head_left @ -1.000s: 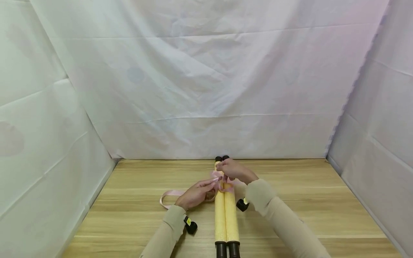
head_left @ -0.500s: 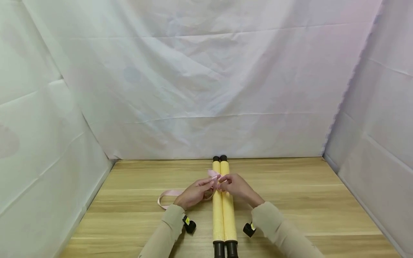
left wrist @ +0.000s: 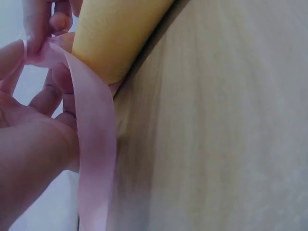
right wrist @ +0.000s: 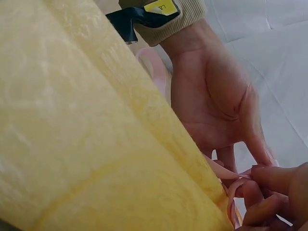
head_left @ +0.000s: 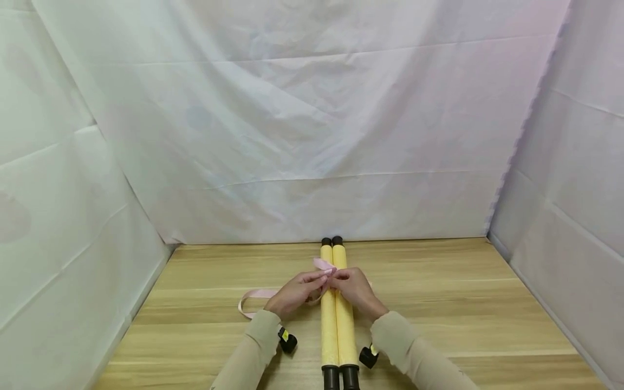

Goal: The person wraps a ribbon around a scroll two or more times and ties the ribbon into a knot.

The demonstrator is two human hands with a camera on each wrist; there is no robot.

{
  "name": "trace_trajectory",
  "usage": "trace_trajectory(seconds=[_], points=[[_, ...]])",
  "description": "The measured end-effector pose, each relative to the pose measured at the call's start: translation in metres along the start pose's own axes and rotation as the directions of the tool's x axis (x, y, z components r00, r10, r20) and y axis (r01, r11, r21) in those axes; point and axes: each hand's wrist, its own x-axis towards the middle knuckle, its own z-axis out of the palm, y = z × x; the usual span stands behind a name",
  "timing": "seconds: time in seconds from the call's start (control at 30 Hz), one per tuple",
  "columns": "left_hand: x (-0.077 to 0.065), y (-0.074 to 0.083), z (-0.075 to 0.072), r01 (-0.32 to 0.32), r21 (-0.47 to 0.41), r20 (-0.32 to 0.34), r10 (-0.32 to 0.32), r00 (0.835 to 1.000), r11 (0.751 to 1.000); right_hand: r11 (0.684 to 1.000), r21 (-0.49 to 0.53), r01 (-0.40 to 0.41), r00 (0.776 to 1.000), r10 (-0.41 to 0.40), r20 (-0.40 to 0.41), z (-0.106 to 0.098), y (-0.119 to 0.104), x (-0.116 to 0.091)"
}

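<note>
Two yellow scroll-like rolls with dark end caps lie side by side, the left roll (head_left: 329, 330) touching the right roll (head_left: 346, 330). A pink ribbon (head_left: 323, 264) passes over them, with a loop trailing on the left. My left hand (head_left: 294, 293) pinches the ribbon between thumb and fingers above the rolls. Right beside it, my right hand (head_left: 359, 292) pinches the ribbon too, their fingertips close together. In the left wrist view a long ribbon length (left wrist: 96, 139) hangs past the yellow roll (left wrist: 118, 38). The right wrist view shows the ribbon folded at the fingertips; any knot is hidden.
The rolls lie on a wood-grain table (head_left: 439, 303), reaching from its near side to the back edge. White cloth walls (head_left: 312, 135) stand behind and on both sides. A black wrist camera (head_left: 287, 342) hangs under the left sleeve, another camera (head_left: 368, 356) under the right.
My right hand has come down and nearer from above the far part of the rolls, and now meets the left hand at the ribbon. The left hand stays nearly in place, holding the ribbon.
</note>
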Motion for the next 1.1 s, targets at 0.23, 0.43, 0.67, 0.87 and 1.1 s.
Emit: trace_trajectory(seconds=[0.23,0.43,0.67,0.87,1.1], points=[[0.001,0.005,0.005,0.020,-0.005,-0.041,-0.020,0.999,1.000,0.999,0.011,-0.046,0.999,0.046,-0.002,-0.002,0.002,0.001],[-0.001,0.010,0.004,0.050,-0.059,-0.028,-0.052,0.998,0.997,0.998,0.032,-0.052,0.998,0.053,-0.015,-0.004,0.003,0.000],[0.006,0.024,0.002,-0.020,0.374,-0.308,0.144,0.940,0.927,0.990,0.113,-0.083,0.996,0.086,-0.019,-0.004,0.005,-0.002],[0.024,0.036,0.005,-0.073,0.756,-0.241,0.380,0.893,0.650,0.991,0.117,-0.064,0.997,0.067,-0.024,-0.002,0.005,-0.003],[0.031,0.039,0.004,-0.088,0.791,-0.112,0.284,0.952,0.606,0.987,0.137,-0.078,0.997,0.080,-0.004,0.000,0.006,-0.004]])
